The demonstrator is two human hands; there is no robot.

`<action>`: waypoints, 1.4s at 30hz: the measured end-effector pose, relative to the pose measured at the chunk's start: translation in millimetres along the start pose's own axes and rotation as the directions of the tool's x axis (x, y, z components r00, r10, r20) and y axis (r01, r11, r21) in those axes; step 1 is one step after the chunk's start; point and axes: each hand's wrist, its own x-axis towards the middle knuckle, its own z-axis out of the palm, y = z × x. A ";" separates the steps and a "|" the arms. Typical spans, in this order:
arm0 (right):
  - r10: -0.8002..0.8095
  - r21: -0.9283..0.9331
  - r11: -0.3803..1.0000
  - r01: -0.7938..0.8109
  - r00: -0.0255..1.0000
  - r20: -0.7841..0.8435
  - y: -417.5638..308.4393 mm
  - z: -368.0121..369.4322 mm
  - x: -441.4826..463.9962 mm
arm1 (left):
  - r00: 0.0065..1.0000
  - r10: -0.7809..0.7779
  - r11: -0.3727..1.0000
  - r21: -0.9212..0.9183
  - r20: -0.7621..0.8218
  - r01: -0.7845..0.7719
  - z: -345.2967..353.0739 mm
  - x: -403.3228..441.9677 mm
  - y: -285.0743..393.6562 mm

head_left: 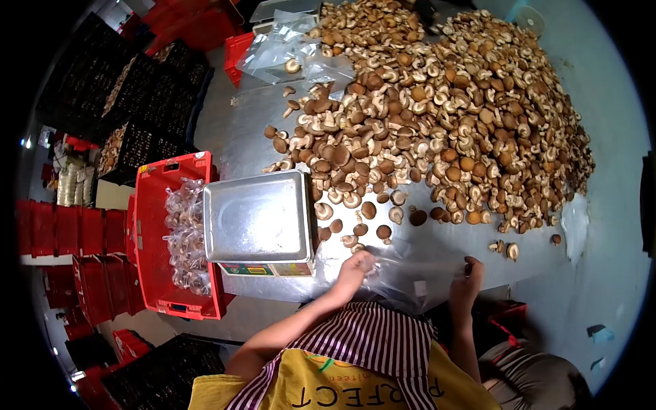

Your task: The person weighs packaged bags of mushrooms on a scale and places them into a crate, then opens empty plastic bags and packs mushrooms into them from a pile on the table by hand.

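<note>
A clear plastic bag (410, 277) stretches between my two hands just above the table's near edge. My left hand (354, 270) is closed on the bag's left end. The fingers of my right hand (467, 280) are curled at its right end, and something dark shows at their tips. I see no mushrooms inside the bag. Loose brown mushrooms (384, 232) lie just beyond my left hand. To the left is a scale with a bare metal pan (256, 219).
A huge mushroom heap (492, 116) covers the far and right parts of the metal table (253, 119). A red crate (154, 253) at left holds filled bags (188, 236). More clear bags (280, 51) lie at the back. Another person (533, 369) is at lower right.
</note>
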 end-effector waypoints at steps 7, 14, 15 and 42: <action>0.208 0.161 0.963 -0.217 0.976 0.071 53.2 4.6 -29.5 | 0.820 -0.245 0.706 -0.485 0.517 0.516 -50.5 12.5 -12.7; 0.201 0.741 -0.252 -0.623 0.715 0.669 51.7 -11.4 -10.0 | 0.810 -0.556 0.768 0.487 0.186 0.415 -35.9 -9.3 -8.7; 0.407 0.628 -0.093 -0.772 0.546 0.732 21.0 -29.5 -1.2 | 0.891 -0.454 0.876 0.187 0.008 0.445 -13.6 -18.9 1.8; 0.589 0.543 -0.762 0.352 0.724 0.358 24.0 -2.1 -212.2 | 0.642 -0.631 0.653 -0.148 0.436 0.742 46.6 38.9 -29.0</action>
